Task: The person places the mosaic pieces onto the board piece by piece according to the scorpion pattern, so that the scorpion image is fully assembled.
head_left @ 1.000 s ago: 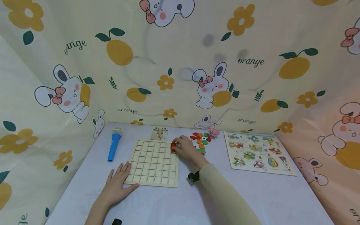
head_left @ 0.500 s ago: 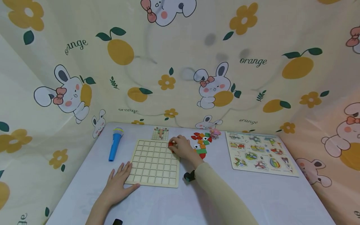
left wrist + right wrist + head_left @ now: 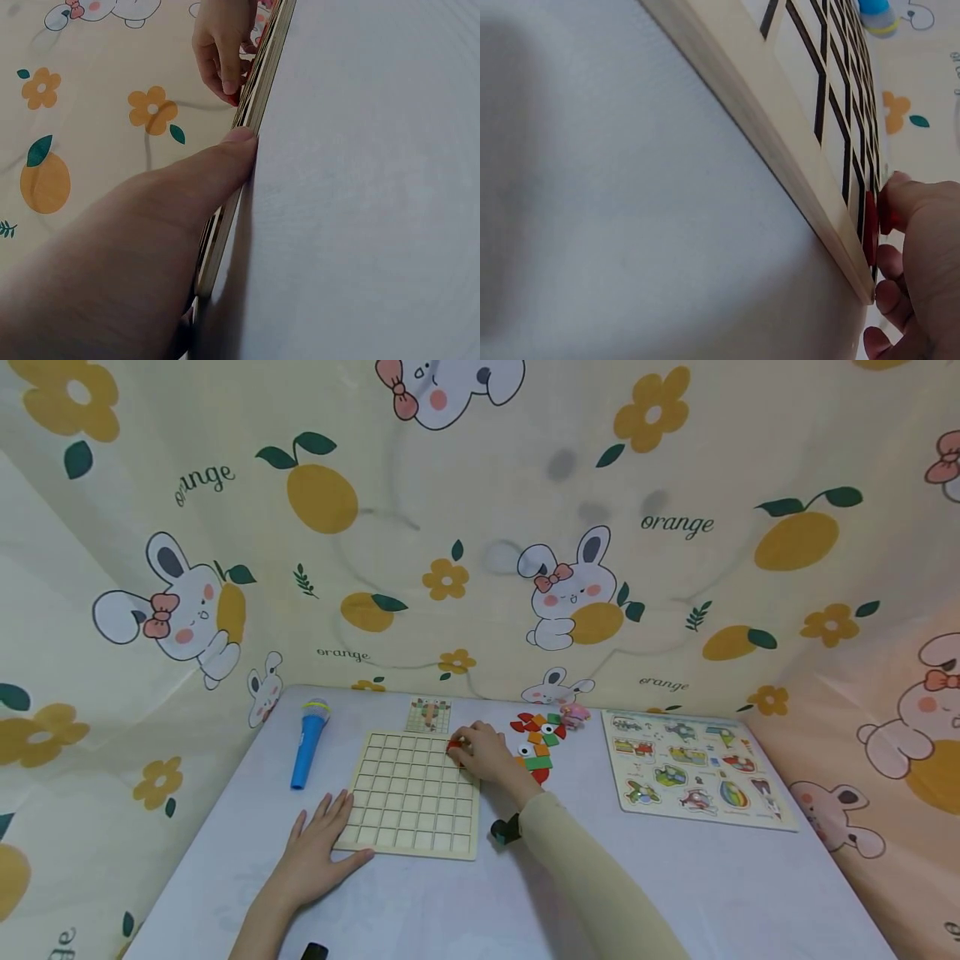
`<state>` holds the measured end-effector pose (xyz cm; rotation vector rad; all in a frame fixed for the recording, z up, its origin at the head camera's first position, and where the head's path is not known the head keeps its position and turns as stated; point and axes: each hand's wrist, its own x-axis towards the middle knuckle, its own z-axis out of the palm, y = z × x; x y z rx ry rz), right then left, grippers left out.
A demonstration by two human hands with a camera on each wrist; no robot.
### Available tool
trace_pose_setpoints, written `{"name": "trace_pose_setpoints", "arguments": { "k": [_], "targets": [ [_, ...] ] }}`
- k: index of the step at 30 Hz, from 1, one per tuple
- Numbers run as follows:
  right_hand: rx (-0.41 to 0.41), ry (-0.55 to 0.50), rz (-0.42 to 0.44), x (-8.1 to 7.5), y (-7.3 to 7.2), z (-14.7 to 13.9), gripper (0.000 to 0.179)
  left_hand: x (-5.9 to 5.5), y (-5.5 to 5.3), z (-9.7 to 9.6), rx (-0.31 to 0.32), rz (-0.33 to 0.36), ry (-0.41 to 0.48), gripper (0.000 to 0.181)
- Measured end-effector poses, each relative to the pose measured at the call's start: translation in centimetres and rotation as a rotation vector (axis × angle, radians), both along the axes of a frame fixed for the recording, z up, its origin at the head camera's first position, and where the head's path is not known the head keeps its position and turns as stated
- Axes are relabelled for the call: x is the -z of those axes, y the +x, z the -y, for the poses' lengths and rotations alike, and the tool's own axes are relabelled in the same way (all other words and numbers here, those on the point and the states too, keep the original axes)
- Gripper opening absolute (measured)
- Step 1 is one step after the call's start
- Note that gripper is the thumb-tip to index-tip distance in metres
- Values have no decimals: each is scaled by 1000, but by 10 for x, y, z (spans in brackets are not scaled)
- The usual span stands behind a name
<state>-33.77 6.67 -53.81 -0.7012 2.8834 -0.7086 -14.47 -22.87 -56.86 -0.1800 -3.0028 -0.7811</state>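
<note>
A light wooden grid board (image 3: 416, 793) lies flat on the table. My left hand (image 3: 309, 860) rests at its lower left corner, fingers spread along the left side. In the left wrist view the thumb (image 3: 225, 154) lies against the board's edge. My right hand (image 3: 491, 756) is over the board's far right corner, and thumb and fingertips pinch a small red piece (image 3: 887, 208). Right beside that, another red piece (image 3: 870, 232) sits on the grid at the corner. In the head view the fingers mostly hide both red pieces.
Several red, orange and green pieces (image 3: 537, 763) lie right of the board, some with eye prints. A pattern card (image 3: 428, 716) is behind it, a blue toy microphone (image 3: 305, 747) to the left. A pink figurine (image 3: 574, 716) and a picture puzzle board (image 3: 682, 777) stand farther right.
My right hand has shifted slightly left over the board's far corner with the red piece between its fingers. My left hand has stayed on the board's lower left corner.
</note>
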Motion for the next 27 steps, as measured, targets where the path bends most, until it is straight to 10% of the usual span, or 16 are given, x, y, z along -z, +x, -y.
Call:
{"name": "trace_pose_setpoints", "arguments": {
  "k": [27],
  "targets": [
    [65,-52,38,0,-5,5,29,2,-1,0,-4,12,-21,107]
  ]
}}
